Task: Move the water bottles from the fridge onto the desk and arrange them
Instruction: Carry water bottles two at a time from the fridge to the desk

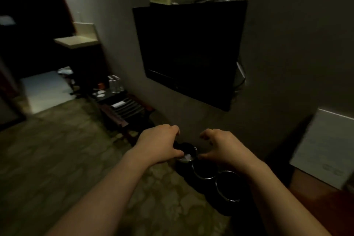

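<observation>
Dim room, view blurred. Both hands out in front above three dark round bins with metal rims (206, 170) standing in a row on the carpet by the wall. Left hand (162, 144): fingers curled downward, nothing seen in its grasp. Right hand (223, 146): fingers loosely bent, thumb apart, likewise holding nothing. Water bottles (115, 83) stand clustered together on a low dark table (107, 97) far off to the left, beside a slatted luggage rack (128, 109). Dark TV (189, 50) hangs on the wall above the hands.
</observation>
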`<state>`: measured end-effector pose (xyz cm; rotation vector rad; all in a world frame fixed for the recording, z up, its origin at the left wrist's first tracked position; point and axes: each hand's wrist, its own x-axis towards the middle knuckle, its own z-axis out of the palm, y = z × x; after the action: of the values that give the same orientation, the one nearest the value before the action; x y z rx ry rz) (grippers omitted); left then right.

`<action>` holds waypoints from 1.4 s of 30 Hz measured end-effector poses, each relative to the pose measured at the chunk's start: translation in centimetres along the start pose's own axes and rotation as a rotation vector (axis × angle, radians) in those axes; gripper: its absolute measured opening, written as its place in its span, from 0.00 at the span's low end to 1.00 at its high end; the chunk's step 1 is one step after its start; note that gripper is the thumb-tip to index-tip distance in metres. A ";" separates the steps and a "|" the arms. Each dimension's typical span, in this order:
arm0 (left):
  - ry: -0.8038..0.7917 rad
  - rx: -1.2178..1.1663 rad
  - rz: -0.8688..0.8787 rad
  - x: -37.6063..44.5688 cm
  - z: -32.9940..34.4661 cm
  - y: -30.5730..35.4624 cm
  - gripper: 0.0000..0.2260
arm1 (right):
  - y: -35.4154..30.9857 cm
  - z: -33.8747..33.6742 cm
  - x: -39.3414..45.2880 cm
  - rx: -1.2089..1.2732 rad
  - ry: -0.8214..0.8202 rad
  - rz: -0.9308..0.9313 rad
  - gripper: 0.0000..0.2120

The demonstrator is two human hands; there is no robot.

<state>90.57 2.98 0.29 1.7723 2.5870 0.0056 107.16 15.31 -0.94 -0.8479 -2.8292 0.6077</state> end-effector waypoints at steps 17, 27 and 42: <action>0.110 -0.075 -0.406 1.5 -1.1 -33.5 0.30 | -23.9 9.3 27.7 0.004 -0.113 -0.319 0.26; 0.142 0.030 -0.500 17.7 -4.2 -52.9 0.26 | -31.1 11.3 54.9 0.051 -0.121 -0.410 0.27; 0.238 -0.072 -0.517 34.1 -0.7 -84.3 0.26 | -44.4 19.4 86.7 0.086 -0.192 -0.406 0.26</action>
<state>-0.37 4.31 0.34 1.0935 3.0853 0.3180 8.13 22.67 0.15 -0.1952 -2.9875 0.7724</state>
